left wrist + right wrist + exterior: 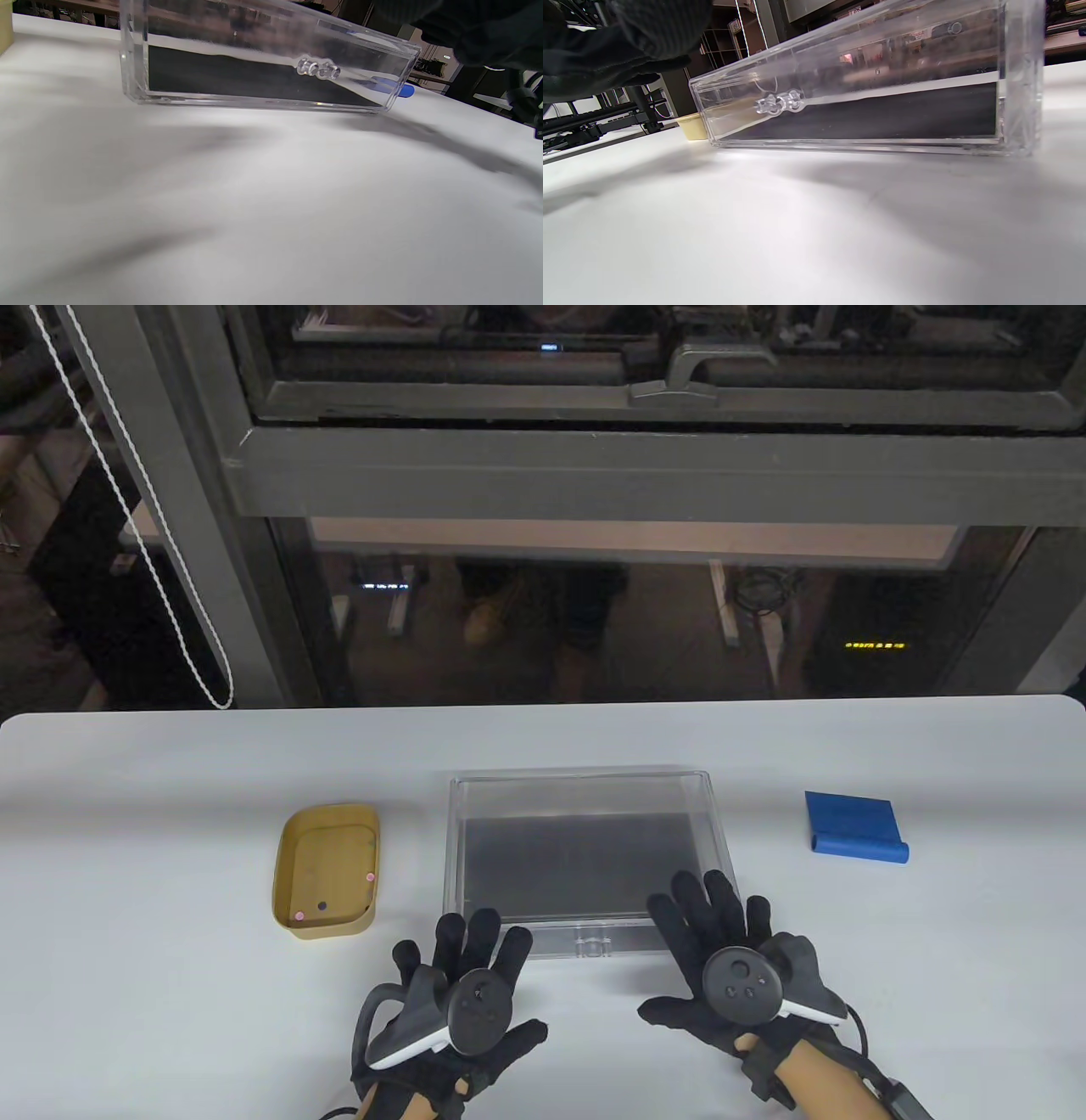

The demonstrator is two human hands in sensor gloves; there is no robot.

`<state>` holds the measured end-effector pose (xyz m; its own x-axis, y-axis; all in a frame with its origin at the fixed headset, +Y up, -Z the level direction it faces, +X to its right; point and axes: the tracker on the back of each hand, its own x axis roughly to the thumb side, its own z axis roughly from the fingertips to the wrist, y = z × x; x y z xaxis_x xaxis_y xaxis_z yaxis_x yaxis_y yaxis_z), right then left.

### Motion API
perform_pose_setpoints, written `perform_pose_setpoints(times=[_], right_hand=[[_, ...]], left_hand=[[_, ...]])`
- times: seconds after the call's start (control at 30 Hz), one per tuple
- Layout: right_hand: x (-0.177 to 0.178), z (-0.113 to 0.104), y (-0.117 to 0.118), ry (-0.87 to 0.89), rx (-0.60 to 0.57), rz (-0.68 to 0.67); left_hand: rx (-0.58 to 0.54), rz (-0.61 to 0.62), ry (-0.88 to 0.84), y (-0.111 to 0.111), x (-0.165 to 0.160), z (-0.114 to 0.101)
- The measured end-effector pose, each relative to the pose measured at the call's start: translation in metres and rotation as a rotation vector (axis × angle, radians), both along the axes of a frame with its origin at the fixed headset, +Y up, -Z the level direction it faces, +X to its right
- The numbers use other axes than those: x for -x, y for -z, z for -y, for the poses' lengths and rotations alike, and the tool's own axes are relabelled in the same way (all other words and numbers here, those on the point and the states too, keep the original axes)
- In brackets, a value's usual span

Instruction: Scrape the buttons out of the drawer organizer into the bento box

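Observation:
The clear drawer organizer (585,857) stands mid-table with a dark liner; I see no buttons in it. It also fills the left wrist view (263,80) and the right wrist view (865,106). The yellow bento box (327,872) stands to its left and holds two pink buttons (370,877) and a dark button (321,906). My left hand (475,942) lies spread and empty on the table at the organizer's front left corner. My right hand (713,899) is spread and empty, with its fingers over the organizer's front right corner.
A blue scraper (855,840) lies on the table to the right of the organizer, apart from both hands, and shows in the left wrist view (394,88). The white table (170,1027) ends at a dark window frame behind.

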<state>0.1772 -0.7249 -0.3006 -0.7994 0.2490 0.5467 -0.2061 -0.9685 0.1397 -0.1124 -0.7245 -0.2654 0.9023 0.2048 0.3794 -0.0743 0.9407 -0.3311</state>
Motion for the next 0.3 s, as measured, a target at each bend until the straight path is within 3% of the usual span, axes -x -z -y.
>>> perform_pose_setpoints(times=[0.3], right_hand=[[-0.0001, 0.0002, -0.0021, -0.008, -0.009, 0.004]], left_hand=[[0.002, -0.004, -0.002, -0.0002, 0.0003, 0.0004]])
